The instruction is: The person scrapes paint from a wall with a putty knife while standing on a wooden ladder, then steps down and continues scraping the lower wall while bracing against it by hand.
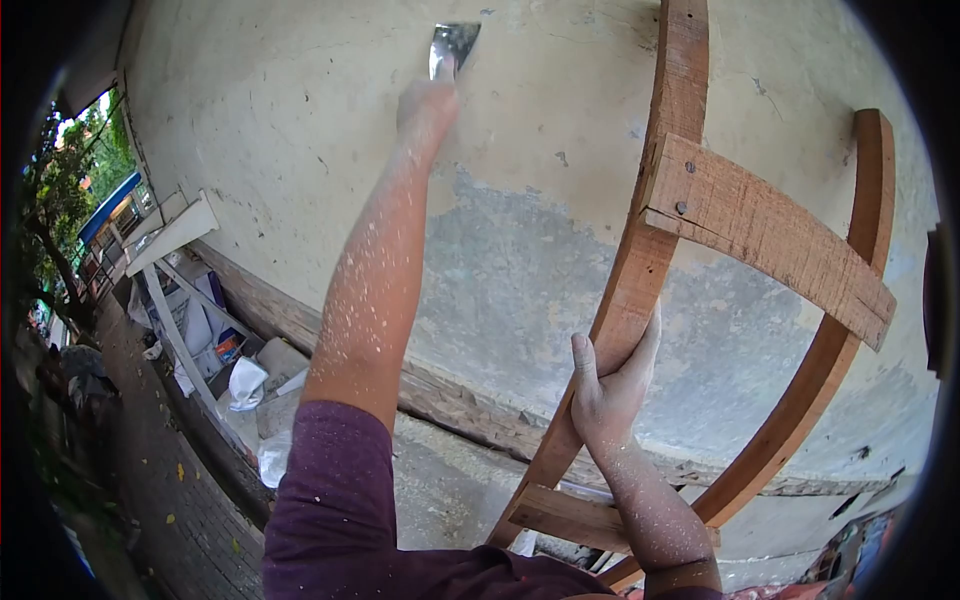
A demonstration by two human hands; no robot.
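My left hand (427,105), slightly blurred, is raised on an outstretched arm and closed round the handle of a scraper (456,42). The scraper's wide metal blade points up, at or very near the plastered wall (540,110). Lower down on the right, my right hand (608,395) grips the left rail of a wooden ladder (632,285), thumb on one side and fingers on the other. Pale dust and flecks coat both forearms. Above, the wall is cream; below, it shows rough grey patches.
A nailed wooden rung (770,235) crosses the ladder above my right hand, and a lower rung (572,515) sits near my body. At lower left lie white sacks (247,383) and clutter beside a pale wooden frame (185,335). A paved path (185,490) runs along the left.
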